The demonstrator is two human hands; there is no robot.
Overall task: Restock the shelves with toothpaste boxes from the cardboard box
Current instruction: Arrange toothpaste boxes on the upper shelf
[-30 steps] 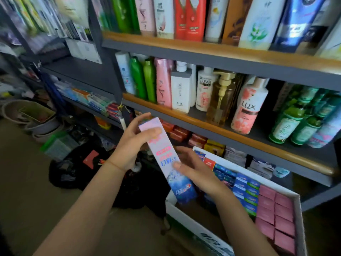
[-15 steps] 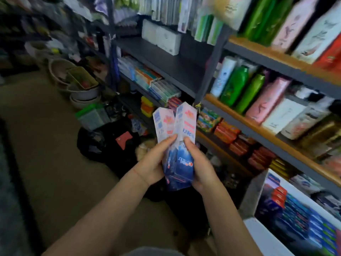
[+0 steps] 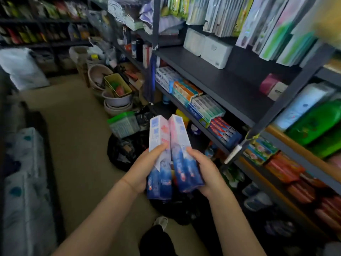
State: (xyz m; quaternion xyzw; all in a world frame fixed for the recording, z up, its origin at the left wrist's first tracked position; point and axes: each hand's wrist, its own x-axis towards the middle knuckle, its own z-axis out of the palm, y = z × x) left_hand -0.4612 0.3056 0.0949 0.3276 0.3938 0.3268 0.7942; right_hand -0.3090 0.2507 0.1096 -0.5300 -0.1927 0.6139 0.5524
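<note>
In the lower middle of the frame we hold two toothpaste boxes, side by side and pointing upward, a little apart at the top and close together lower down. The left toothpaste box is white and pink above and blue below; our left hand grips it from the left, with the thumb pressed on its front face. The right toothpaste box has the same colours; our right hand curls around its right edge near the lower half. Both boxes are in the air, in front of the dark shelf unit that fills the right side of the frame.

On the middle shelf, right of centre, lie rows of stocked toothpaste packs, and just beside them, lower, red packs. At the upper right stand white containers. Left of centre, on the beige floor, we see stacked basins. Behind the boxes lies a black bag.
</note>
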